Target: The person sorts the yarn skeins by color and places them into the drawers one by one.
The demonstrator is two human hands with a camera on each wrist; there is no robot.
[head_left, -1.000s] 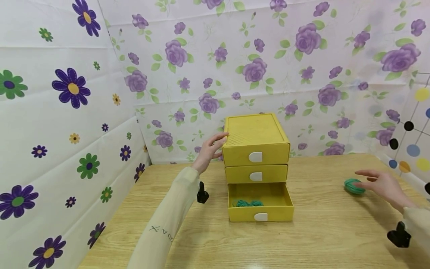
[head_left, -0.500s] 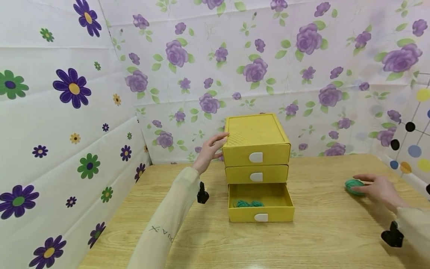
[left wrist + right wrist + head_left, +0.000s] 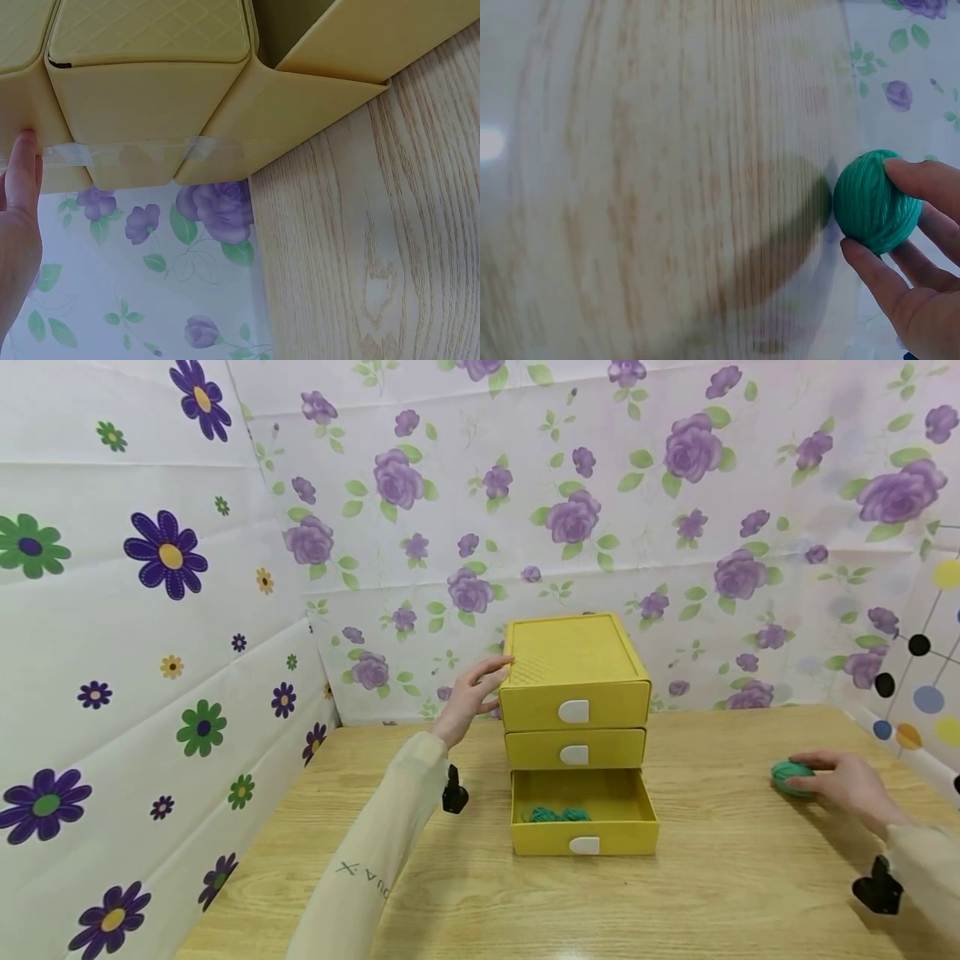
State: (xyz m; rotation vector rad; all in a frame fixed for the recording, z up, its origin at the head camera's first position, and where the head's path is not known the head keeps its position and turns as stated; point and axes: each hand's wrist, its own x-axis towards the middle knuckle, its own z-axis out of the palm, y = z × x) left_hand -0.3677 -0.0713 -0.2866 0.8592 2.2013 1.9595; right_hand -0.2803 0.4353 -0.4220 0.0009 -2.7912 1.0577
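Observation:
A yellow three-drawer cabinet (image 3: 573,647) stands on the wooden table, its bottom drawer (image 3: 630,837) pulled out. Inside that drawer lies green yarn (image 3: 558,815), partly hidden by the drawer front. My left hand (image 3: 468,697) rests against the cabinet's upper left side with fingers extended; in the left wrist view a finger (image 3: 27,169) touches the yellow side wall. Out to the right, my right hand (image 3: 851,787) holds a green ball of yarn (image 3: 874,201) between thumb and fingers, close over the table.
The wooden table (image 3: 450,893) reaches back to a wall covering (image 3: 420,577) with purple roses. At the left hangs a flower-patterned sheet (image 3: 135,635), at the right one with coloured dots (image 3: 941,635). Clear tape (image 3: 142,150) runs along the cabinet's side.
My right hand has moved slightly left and its fingers have closed round the ball of yarn. The left hand stays against the cabinet, and the drawers have not moved.

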